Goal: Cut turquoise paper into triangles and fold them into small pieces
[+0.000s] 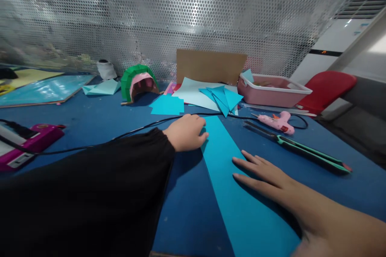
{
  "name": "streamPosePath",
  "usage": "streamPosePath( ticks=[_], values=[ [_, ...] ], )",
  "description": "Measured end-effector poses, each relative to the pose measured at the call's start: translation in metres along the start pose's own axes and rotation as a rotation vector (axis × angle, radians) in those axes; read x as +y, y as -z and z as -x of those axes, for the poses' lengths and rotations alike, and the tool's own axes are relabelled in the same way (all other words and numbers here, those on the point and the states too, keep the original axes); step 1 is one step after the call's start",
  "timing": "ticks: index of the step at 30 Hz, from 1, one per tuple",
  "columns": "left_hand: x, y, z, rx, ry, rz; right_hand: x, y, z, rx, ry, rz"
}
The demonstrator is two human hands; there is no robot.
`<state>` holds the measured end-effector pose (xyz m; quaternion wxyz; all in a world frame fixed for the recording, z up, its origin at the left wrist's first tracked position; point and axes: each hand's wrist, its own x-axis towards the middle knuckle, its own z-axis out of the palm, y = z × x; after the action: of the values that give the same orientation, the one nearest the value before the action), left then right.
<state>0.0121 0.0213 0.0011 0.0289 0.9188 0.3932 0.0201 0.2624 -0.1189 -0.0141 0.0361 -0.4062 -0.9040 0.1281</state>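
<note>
A long bright-blue paper strip (224, 176) lies flat on the blue table, running from the middle toward the near edge. My left hand (185, 132) is closed at the strip's far left corner, its curled fingers and thumb on the paper edge; the fingertips are partly hidden. Spread over the right side of the strip, my right hand (280, 188) is open, fingers stretched and fingertips on or just above the paper. Beyond my left hand lie some blue paper pieces (167, 105) and several blue paper triangles (223, 96).
Right of the strip lie a green-and-black utility knife (310, 152) and a pink glue gun (279, 122). A black cable (141, 128) crosses the table. Behind stand a green paper arch (126, 80), cardboard (211, 66) and a pink basket (271, 94). A magenta power strip (42, 144) sits left.
</note>
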Motion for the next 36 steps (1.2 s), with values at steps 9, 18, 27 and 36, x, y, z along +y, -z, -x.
streamPosePath(
  ticks=[9,18,27,36],
  values=[
    [-0.014,0.032,-0.054,-0.213,0.216,0.006,-0.001,0.002,-0.003,0.010,0.047,0.014],
    [-0.021,0.043,-0.058,-0.226,0.269,0.113,0.002,0.000,-0.004,0.020,0.087,0.027],
    [-0.052,0.035,-0.063,-0.047,0.264,0.137,0.001,0.006,-0.032,0.028,0.291,0.040],
    [0.002,0.004,-0.002,0.072,-0.056,0.099,0.006,-0.003,-0.038,0.035,0.388,0.055]
  ],
)
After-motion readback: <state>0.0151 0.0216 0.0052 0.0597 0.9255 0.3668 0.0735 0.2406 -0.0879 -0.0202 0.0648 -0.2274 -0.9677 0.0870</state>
